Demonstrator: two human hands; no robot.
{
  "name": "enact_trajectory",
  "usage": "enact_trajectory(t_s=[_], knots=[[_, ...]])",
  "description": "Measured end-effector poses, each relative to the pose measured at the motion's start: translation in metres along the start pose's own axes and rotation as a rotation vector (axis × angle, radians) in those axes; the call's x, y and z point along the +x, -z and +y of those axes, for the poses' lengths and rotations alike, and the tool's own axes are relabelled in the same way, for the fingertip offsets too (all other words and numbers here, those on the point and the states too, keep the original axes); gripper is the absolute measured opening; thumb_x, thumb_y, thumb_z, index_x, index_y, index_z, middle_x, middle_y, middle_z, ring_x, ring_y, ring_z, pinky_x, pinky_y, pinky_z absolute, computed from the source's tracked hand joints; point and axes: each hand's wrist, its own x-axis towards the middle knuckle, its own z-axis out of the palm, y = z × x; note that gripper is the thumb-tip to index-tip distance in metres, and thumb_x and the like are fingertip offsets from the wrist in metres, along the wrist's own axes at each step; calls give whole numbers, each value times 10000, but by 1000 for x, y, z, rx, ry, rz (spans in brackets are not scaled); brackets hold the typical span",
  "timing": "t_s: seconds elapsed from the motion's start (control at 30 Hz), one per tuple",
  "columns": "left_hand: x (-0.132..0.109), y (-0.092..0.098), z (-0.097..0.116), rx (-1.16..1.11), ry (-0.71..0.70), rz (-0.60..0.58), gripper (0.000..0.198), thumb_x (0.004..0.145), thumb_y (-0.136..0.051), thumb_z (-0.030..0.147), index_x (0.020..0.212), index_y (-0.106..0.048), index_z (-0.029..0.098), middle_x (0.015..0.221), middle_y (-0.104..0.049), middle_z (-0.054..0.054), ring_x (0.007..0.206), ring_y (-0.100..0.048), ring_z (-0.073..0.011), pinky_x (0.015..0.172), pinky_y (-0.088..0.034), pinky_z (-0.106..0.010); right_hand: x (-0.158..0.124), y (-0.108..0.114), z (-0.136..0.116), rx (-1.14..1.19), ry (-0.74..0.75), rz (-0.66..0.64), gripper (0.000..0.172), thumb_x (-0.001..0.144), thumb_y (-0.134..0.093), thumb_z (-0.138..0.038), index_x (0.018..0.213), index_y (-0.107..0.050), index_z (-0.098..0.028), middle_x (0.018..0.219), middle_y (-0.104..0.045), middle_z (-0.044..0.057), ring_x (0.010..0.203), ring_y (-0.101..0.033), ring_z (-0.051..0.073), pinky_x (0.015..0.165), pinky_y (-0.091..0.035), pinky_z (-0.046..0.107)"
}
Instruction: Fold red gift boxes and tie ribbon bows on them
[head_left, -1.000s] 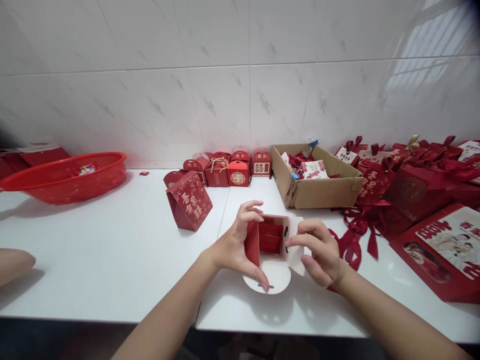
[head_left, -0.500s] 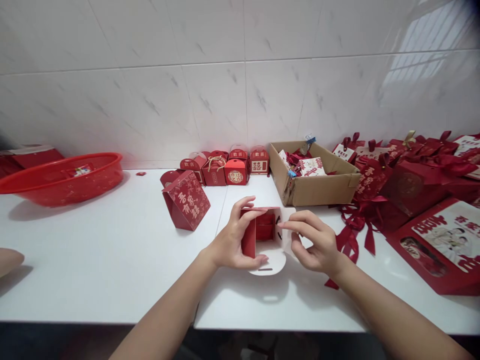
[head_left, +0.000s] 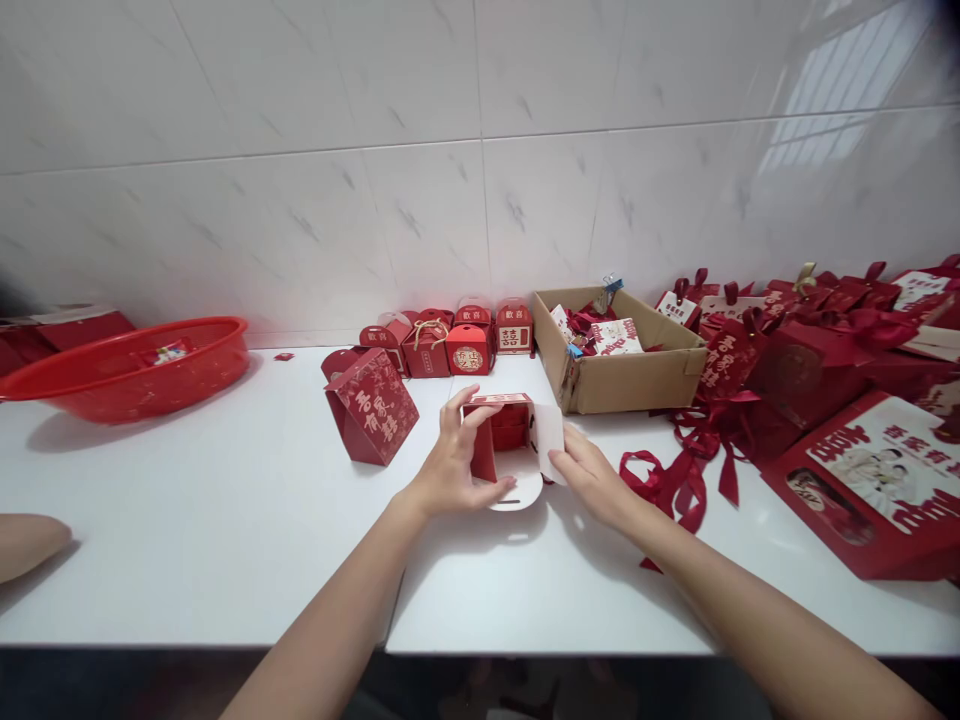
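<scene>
A small red paper gift box (head_left: 484,455) lies on its side in front of me, its mouth facing me and its inside partly visible. My left hand (head_left: 454,460) is wrapped round its left side, thumb low at the front and fingers over the top. A white-backed flap stands out on the box's right, and my right hand (head_left: 589,470) pinches that flap between thumb and fingers. Another rounded flap with a slot hangs at the front bottom. Just left of my hands stands a finished-looking red box with gold lettering (head_left: 375,408).
Several small red boxes (head_left: 470,350) stand along the wall. Right of them is a cardboard box (head_left: 637,385) with red and white packets. Red gift bags (head_left: 877,480) and ribbons (head_left: 675,480) crowd the right. A red basin (head_left: 150,375) and another person's arm (head_left: 34,547) are at left.
The box has been tilted and moved slightly away from me and to the left. My right hand has shifted from the box's opening onto the right flap, swinging it upright.
</scene>
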Motion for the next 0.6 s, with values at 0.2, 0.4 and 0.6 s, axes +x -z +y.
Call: enact_trajectory(t_s=[0.2, 0.4, 0.6], knots=[[-2, 2, -3, -9, 55, -4, 784, 643, -667, 170, 1314, -270, 250, 1387, -191, -147, 1357, -218, -346, 1071, -299, -557, 1, -8, 16, 104, 110, -54, 394, 927, -318, -249, 1276, -478, -160, 1211, -577, 134, 1134, -535, 235, 959, -436, 401], [-1, 5, 0, 27, -132, 173, 857, 588, -631, 142, 1340, -235, 255, 1364, -235, -141, 1331, -235, -365, 1060, -279, -596, 0, -2, 23, -74, 346, 30, 357, 924, -321, -257, 1223, -500, -179, 1196, -573, 126, 1065, -564, 244, 892, -482, 401], [-2, -1, -4, 35, -91, 124, 910, 584, -609, 138, 1370, -165, 257, 1358, -205, -142, 1338, -202, -365, 1067, -269, -593, 0, 0, 25, -137, 369, 9, 348, 932, -296, -244, 1220, -485, -192, 1155, -585, 115, 1040, -572, 232, 873, -493, 390]])
